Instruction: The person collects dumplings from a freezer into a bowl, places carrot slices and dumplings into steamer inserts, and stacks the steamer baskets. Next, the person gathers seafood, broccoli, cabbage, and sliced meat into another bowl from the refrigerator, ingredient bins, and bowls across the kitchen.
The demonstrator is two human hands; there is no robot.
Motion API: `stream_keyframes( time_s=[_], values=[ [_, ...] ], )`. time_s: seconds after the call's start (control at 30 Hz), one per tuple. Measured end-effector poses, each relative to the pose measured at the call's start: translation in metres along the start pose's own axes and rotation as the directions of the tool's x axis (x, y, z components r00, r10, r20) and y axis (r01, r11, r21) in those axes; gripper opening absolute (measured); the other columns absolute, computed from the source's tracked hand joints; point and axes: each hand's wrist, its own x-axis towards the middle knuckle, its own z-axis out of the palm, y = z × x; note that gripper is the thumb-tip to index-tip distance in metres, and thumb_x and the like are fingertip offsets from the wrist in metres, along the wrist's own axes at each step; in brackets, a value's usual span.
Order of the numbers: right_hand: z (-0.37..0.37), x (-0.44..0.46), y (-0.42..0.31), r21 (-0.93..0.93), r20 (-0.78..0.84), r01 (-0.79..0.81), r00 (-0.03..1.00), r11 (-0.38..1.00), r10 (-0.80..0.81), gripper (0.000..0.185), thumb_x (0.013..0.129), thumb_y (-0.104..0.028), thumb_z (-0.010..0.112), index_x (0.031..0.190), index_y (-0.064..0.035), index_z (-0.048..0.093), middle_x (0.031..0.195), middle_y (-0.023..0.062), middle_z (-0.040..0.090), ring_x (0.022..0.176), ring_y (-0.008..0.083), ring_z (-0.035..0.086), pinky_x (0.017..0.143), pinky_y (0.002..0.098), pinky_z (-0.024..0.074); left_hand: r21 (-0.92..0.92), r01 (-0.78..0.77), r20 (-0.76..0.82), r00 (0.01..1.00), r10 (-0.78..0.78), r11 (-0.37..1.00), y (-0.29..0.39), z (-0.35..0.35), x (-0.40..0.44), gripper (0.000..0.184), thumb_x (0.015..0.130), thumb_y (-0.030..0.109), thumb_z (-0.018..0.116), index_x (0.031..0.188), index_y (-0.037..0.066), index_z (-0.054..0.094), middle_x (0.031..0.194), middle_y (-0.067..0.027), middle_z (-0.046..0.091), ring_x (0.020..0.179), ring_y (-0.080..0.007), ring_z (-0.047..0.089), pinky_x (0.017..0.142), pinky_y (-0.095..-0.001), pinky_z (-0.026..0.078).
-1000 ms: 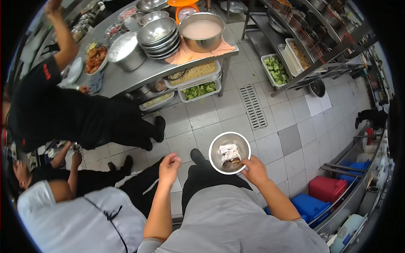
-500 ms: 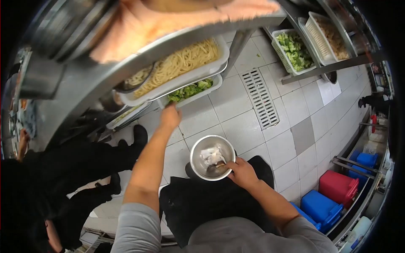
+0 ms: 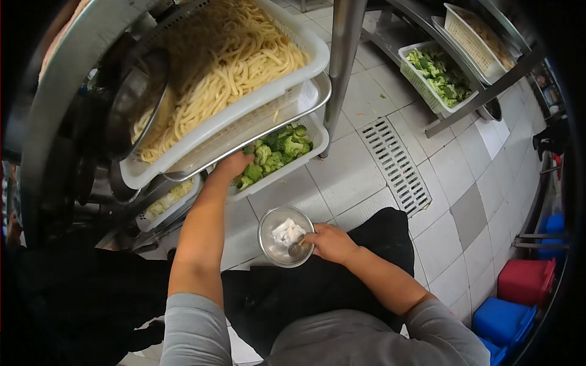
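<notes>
Left hand (image 3: 235, 163) stretched forward at broccoli (image 3: 279, 152), grip unclear; right hand (image 3: 333, 243) clamped on metal bowl (image 3: 269, 247).

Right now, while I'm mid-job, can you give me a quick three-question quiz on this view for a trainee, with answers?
1. Which hand is holding the metal bowl?
2. True or false: the noodles sit higher than the nearest green vegetables.
3. Where is the left hand?
A. At the floor drain
B. At those green vegetables
C. At a blue bin

Key:
1. The right hand, at the rim.
2. True.
3. B.
</notes>
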Motion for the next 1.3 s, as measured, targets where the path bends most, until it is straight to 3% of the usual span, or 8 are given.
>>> stream_keyframes(
  time_s=[0.1, 0.17, 0.2, 0.3, 0.7, 0.97, 1.1, 1.3],
  values=[
    [-0.001, 0.006, -0.005, 0.025, -0.025, -0.027, 0.999, 0.999, 0.028, 0.027, 0.083, -0.016, 0.086, 0.106, -0.0153, 0.073, 0.114, 0.0143, 0.07, 0.11, 0.0399, 0.069, 0.095, 0.0492, 0.0562, 0.056, -0.02, -0.32, 0.947, 0.037, 0.998, -0.047, 0.007, -0.005, 0.058, 0.099, 0.043, 0.073, 0.137, 0.002, 0.06, 0.142, -0.02, 0.066, 0.126, -0.0324, 0.065, 0.106, -0.0414, 0.051],
    [0.003, 0.008, -0.003, 0.058, -0.025, -0.068, 0.997, 0.996, 0.07, 0.026, 0.083, -0.016, 0.086, 0.105, -0.0152, 0.073, 0.113, 0.0145, 0.07, 0.109, 0.0399, 0.069, 0.094, 0.0494, 0.0563, -0.575, 0.239, 0.19, 0.969, -0.157, 0.783, -0.032, -0.024, -0.027, 0.055, 0.096, 0.045, 0.076, 0.133, 0.005, 0.067, 0.114, -0.0116, 0.073, 0.103, -0.0221, 0.07, 0.095, -0.0331, 0.055],
    [0.013, 0.019, 0.003, 0.066, -0.034, -0.07, 0.997, 0.995, 0.072, 0.028, 0.082, -0.016, 0.086, 0.106, -0.0147, 0.073, 0.111, 0.0153, 0.068, 0.109, 0.0397, 0.069, 0.093, 0.0496, 0.0567, -0.478, 0.35, 0.227, 0.935, -0.272, 0.805, 0.019, -0.051, -0.055, 0.04, 0.096, 0.033, 0.078, 0.128, 0.008, 0.073, 0.091, -0.0029, 0.069, 0.085, -0.014, 0.067, 0.084, -0.0267, 0.055],
    [0.017, 0.031, 0.008, 0.109, -0.06, -0.021, 0.998, 0.994, 0.028, 0.03, 0.081, -0.014, 0.086, 0.108, -0.0137, 0.072, 0.109, 0.0163, 0.067, 0.108, 0.0396, 0.068, 0.093, 0.0498, 0.0571, -0.557, -0.133, 0.119, 0.964, 0.237, 0.82, 0.032, -0.021, -0.096, 0.031, 0.094, 0.02, 0.08, 0.12, 0.005, 0.075, 0.091, -0.002, 0.074, 0.082, -0.0171, 0.069, 0.078, -0.0318, 0.057],
    [0.039, 0.051, 0.012, 0.132, -0.145, 0.038, 0.989, 0.991, -0.018, 0.027, 0.08, -0.012, 0.085, 0.104, -0.0107, 0.072, 0.108, 0.0181, 0.068, 0.107, 0.0421, 0.068, 0.093, 0.0504, 0.0567, -0.042, 0.236, 0.035, 0.972, -0.234, 0.971, 0.056, 0.046, -0.002, 0.092, 0.087, 0.034, 0.078, 0.167, 0.013, 0.038, 0.157, -0.0293, 0.053, 0.155, -0.0469, 0.037, 0.123, -0.0457, 0.041],
    [0.036, 0.043, 0.013, 0.156, -0.151, 0.04, 0.988, 0.987, -0.016, 0.027, 0.081, -0.011, 0.085, 0.103, -0.0103, 0.071, 0.109, 0.0191, 0.067, 0.107, 0.0429, 0.068, 0.093, 0.0509, 0.0568, -0.375, 0.228, 0.165, 0.97, -0.178, 0.898, -0.02, 0.032, -0.003, 0.053, 0.084, 0.019, 0.081, 0.136, 0.013, 0.069, 0.104, -0.0136, 0.073, 0.094, -0.022, 0.07, 0.085, -0.0349, 0.056],
    [0.032, 0.042, 0.016, 0.145, -0.145, 0.025, 0.989, 0.989, -0.004, 0.029, 0.08, -0.011, 0.086, 0.104, -0.0107, 0.07, 0.111, 0.0191, 0.067, 0.108, 0.0429, 0.067, 0.094, 0.0505, 0.0572, -0.572, 0.181, 0.047, 0.981, -0.189, 0.8, -0.045, 0.032, -0.005, 0.037, 0.093, 0.023, 0.077, 0.129, 0.015, 0.07, 0.111, -0.0042, 0.07, 0.101, -0.0172, 0.065, 0.081, -0.0341, 0.055],
    [0.035, 0.04, 0.022, 0.141, -0.191, 0.046, 0.981, 0.989, -0.019, 0.031, 0.079, -0.011, 0.087, 0.105, -0.0121, 0.07, 0.113, 0.0175, 0.068, 0.111, 0.0424, 0.068, 0.096, 0.0495, 0.0574, -0.215, 0.242, 0.255, 0.949, -0.185, 0.946, -0.021, 0.046, -0.019, 0.062, 0.096, 0.033, 0.079, 0.152, 0.017, 0.058, 0.144, -0.0162, 0.066, 0.124, -0.0261, 0.064, 0.099, -0.0384, 0.056]
  ],
)
